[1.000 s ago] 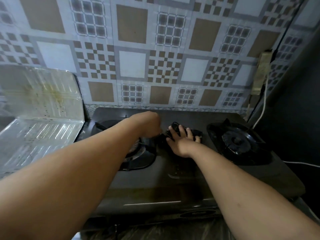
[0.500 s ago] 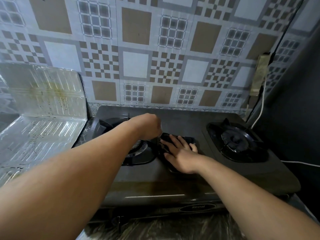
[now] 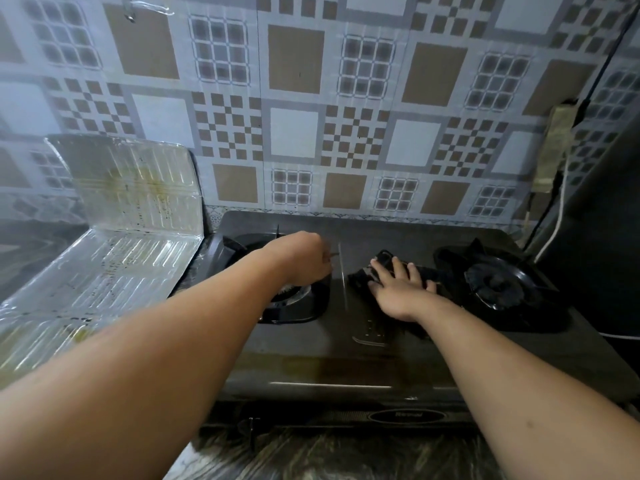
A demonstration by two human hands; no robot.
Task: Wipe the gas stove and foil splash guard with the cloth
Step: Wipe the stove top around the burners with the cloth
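Now the right hand (image 3: pixel 398 289) is pressing the dark cloth (image 3: pixel 367 277) flat, fingers spread, mid-stove (image 3: pixel 346 358). The left hand (image 3: pixel 304 261) is curling over the left burner (image 3: pixel 294 303), grip unclear. The foil guard (image 3: pixel 131 199), off the stove's left edge, is looking flimsy; hard wiping could crumple it.

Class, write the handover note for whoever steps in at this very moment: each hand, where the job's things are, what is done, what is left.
Right hand: fingers spread flat, pressing the dark cloth on the stove top between the two burners.
Left hand: curled at the left burner's pan support; whether it grips it cannot be seen.
Foil splash guard: left of the stove, upright panel and flat panel both carrying brown stains and dark specks, so not wiped yet.
Done: cannot be judged; the stove top shows wet streaks near the front.
Left: rest of the stove, both burners' surrounds, then the foil.
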